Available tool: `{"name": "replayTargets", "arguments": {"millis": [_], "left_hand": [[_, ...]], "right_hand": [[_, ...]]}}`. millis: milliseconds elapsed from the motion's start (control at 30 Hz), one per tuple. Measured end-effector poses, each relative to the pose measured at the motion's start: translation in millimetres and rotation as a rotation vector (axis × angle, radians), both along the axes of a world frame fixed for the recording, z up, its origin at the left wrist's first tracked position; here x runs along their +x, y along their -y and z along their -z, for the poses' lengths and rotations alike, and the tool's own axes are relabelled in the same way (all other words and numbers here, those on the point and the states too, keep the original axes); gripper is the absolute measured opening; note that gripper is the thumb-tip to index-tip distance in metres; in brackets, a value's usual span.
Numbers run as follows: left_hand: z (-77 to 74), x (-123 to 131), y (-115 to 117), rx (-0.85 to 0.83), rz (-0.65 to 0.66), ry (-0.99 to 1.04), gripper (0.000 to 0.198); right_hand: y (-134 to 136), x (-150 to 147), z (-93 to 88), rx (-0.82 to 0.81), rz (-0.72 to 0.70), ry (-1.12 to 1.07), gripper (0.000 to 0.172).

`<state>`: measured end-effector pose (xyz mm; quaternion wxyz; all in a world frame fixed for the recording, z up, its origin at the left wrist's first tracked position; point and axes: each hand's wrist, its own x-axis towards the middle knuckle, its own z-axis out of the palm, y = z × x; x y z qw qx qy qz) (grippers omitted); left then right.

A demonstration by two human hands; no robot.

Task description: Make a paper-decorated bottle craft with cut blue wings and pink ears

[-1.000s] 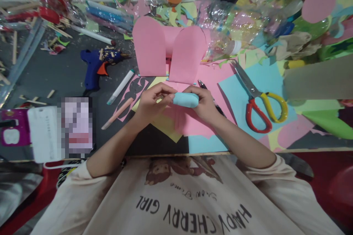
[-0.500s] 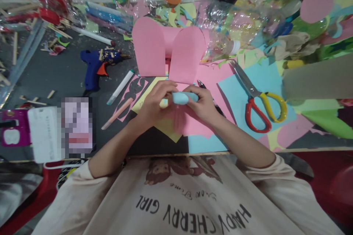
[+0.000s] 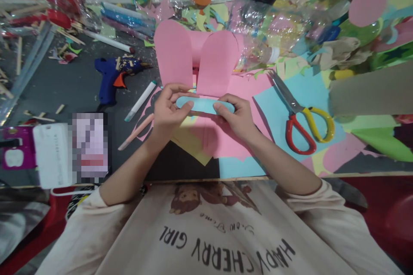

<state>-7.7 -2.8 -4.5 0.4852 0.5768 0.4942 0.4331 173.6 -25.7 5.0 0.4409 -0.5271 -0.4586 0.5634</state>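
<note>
Between my two hands a light-blue paper strip (image 3: 204, 105) with rounded ends is stretched out level. My left hand (image 3: 171, 109) pinches its left end, thumb on top. At the other end, my right hand (image 3: 235, 114) grips it the same way. Just beyond the strip stands a folded pink paper piece (image 3: 176, 53) with two rounded, ear-like flaps. Below my hands lie a pink sheet (image 3: 226, 144), a yellow paper piece (image 3: 193, 146) and black paper (image 3: 174, 163).
Scissors (image 3: 298, 114) with red and yellow handles lie to the right on blue paper (image 3: 274, 94). A blue glue gun (image 3: 111, 77), a marker (image 3: 140, 101) and a phone (image 3: 90, 146) are to the left. Plastic bottles (image 3: 251, 21) and scraps crowd the back.
My hands have moved apart, the left one going left. The blue paper strip, curled or folded before, is now drawn out flat between them.
</note>
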Motion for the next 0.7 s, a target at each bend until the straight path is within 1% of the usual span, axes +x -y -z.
{"name": "replayTargets", "arguments": {"millis": [133, 367, 533, 700], "left_hand": [[-0.1, 0.2, -0.2, 0.030, -0.024, 0.002, 0.033], [-5.1, 1.9, 0.4, 0.073, -0.024, 0.001, 0.031], [-5.4, 0.6, 1.5, 0.080, -0.022, -0.013, 0.030], [-4.7, 0.6, 3.3, 0.145, -0.029, -0.001, 0.028]], "right_hand": [[0.0, -1.1, 0.1, -0.050, -0.015, -0.091, 0.047], [0.0, -0.4, 3.2, -0.046, -0.037, -0.117, 0.046], [0.7, -0.6, 2.2, -0.027, -0.025, -0.073, 0.046], [-2.3, 1.6, 0.6, 0.076, 0.011, 0.093, 0.044]]}}
